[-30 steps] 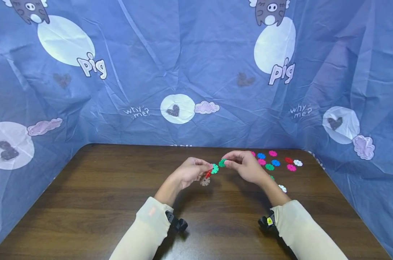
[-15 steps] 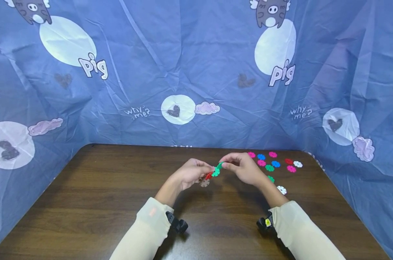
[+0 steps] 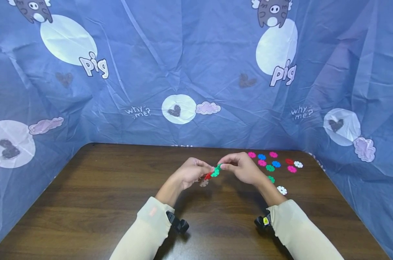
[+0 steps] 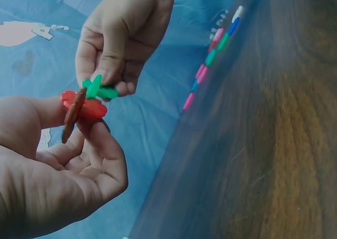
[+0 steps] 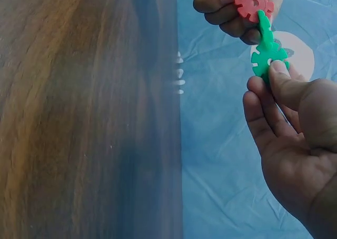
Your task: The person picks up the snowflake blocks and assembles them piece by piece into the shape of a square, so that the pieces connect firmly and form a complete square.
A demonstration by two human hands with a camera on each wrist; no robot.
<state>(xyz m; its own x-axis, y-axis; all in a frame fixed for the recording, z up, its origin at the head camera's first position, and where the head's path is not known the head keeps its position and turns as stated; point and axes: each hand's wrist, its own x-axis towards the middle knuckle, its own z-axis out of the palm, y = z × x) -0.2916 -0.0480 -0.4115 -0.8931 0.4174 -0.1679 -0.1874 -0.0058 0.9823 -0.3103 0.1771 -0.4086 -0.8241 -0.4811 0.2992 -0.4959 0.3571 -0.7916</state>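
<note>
In the head view my left hand (image 3: 191, 171) pinches a red notched plastic disc (image 5: 255, 6), a snowflake-type building piece. Joined crosswise to the red one is a brown disc (image 4: 73, 115). A green disc (image 5: 266, 31) stands edge-on against the red disc's rim in the right wrist view. My right hand (image 3: 242, 168) pinches a second green disc (image 5: 263, 60) between thumb and fingers. The two green discs meet at their edges; how deep their notches sit in each other cannot be told. Both hands are held above the table, close together.
Loose notched discs lie spread at the table's back right, among them a pink disc (image 3: 292, 169), a blue disc (image 3: 276, 164), a green disc (image 3: 270, 168) and a white disc (image 3: 282, 190). A blue printed cloth (image 3: 144, 72) hangs behind the brown wooden table (image 3: 86, 202).
My right hand has moved slightly left, bringing its green disc from apart to touching the green disc on the left hand's chain. In the last half second both hands have barely shifted.
</note>
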